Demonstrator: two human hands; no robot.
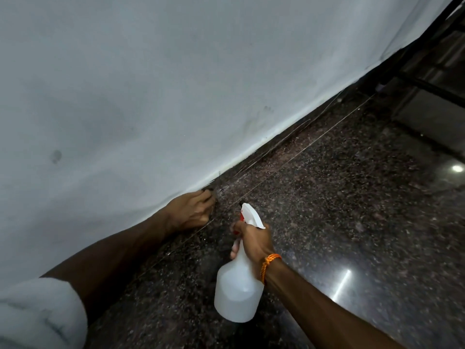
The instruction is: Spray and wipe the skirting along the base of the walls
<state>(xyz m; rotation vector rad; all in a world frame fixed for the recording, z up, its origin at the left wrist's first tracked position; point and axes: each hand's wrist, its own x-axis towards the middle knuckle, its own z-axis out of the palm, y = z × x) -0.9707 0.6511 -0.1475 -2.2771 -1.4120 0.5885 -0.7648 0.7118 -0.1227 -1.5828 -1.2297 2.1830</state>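
"While the right hand (254,241) has the spray bottle (237,295) by the neck, fingers wrapped round it under the trigger head, where should the mist go?"

"Low. The nozzle (242,204) points at the skirting (289,147) just ahead of the left hand (192,211). I'd give a short burst along that dark strip, not up on the white wall (151,96). Then wipe after it in one direction, so the wet is carried along rather than smeared back."

"And the left hand?"

"It's down at the foot of the wall, fingers curled in against the skirting. Something dark (208,190) shows at the fingertips. It may be a cloth, but I can't tell whether it's pinched there or only a mark on the stone. If it is a cloth, I'd press it flat into the top edge, where dust tends to sit."

"What else can't you read?"

"The trigger is hidden by the right hand, so I can't say whether it's being squeezed. The cloudy plastic doesn't show how full the bottle is. Skirting and floor (352,222) are the same speckled stone, parted only by thin lines, so dirt and damp are hard to spot. Farther off, the strip runs towards a dark frame (427,79) at the top right, blurred and cut off by the edge."
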